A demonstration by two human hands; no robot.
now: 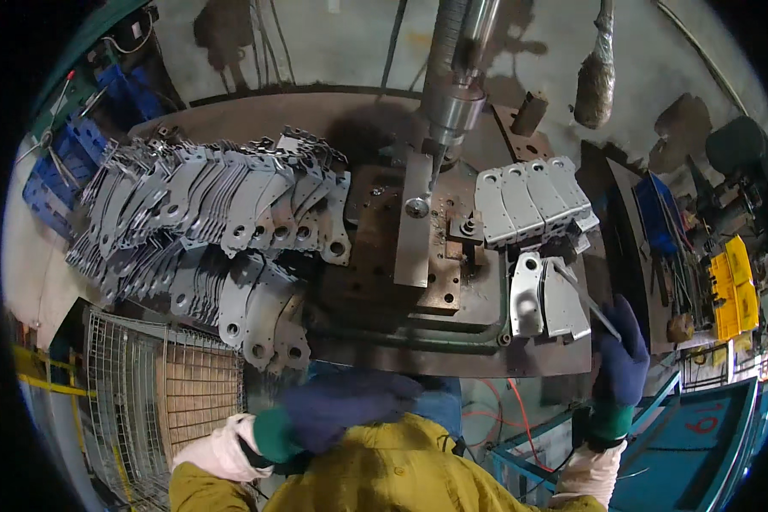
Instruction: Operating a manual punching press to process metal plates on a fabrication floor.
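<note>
My right hand [625,354], in a dark blue glove, is closed around the lower end of a thin metal rod [590,300]. The rod's far end lies over the curved metal brackets [564,300] at the table's right front. In front of my body, past the table edge, my left hand [346,410] is gloved too, its fingers stretched out to the right, somewhat blurred and holding nothing visible. At the table's middle a flat rectangular metal bar [414,235] lies over a drilling fixture [380,256]. A drill spindle [456,111] comes down over it, its bit beside the bar.
Dense rows of curved metal brackets [188,200] cover the table's left. More brackets [529,200] stand in a row right of the fixture. Blue bins [55,183] are at far left, a yellow tray [732,288] at far right. A wire cage [128,392] stands below left.
</note>
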